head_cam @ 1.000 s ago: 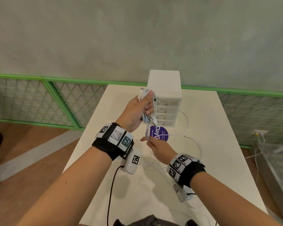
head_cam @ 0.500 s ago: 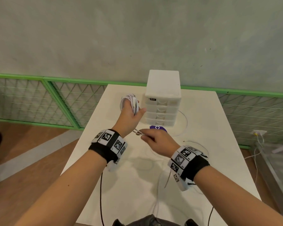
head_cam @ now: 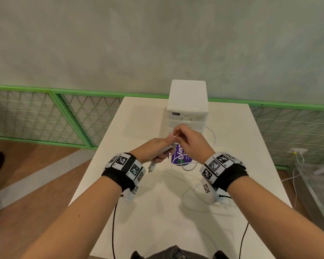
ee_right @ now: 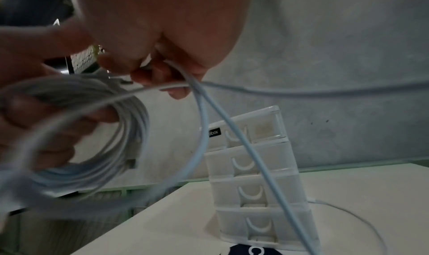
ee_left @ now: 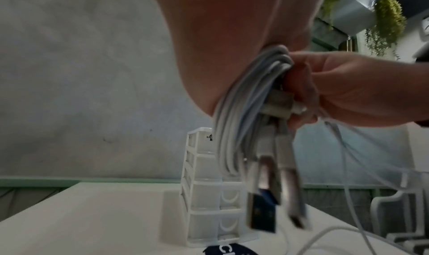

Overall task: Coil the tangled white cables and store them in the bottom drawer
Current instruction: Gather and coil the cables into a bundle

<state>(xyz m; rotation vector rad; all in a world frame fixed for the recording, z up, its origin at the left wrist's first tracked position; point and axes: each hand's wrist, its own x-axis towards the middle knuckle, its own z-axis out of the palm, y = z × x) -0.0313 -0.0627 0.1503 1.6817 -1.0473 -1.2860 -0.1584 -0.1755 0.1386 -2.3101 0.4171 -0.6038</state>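
Coiling approx. half done: left hand (head_cam: 158, 152) gripping wound white cables (ee_left: 234, 116), right hand (head_cam: 190, 142) pinching loose strand (ee_right: 209, 112); slack on table (head_cam: 138, 212), bottom drawer (ee_right: 262, 226) unopened.

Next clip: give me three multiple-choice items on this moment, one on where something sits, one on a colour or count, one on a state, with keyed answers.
1. Where does the drawer unit stand?
A. at the table's far edge, near the wall
B. on the floor
C. at the table's near edge, by the person

2. What colour is the round sticker on the table?
A. red
B. purple
C. yellow

3. What is the left hand doing?
A. resting flat on the table
B. pulling a drawer
C. gripping the coiled cable bundle

Answers:
1 A: the head view shows the unit at the far end, in front of the wall.
2 B: the sticker under the hands is purple with white lettering.
3 C: the left wrist view shows the loops held in that hand, while the right hand pinches a loose cable strand.
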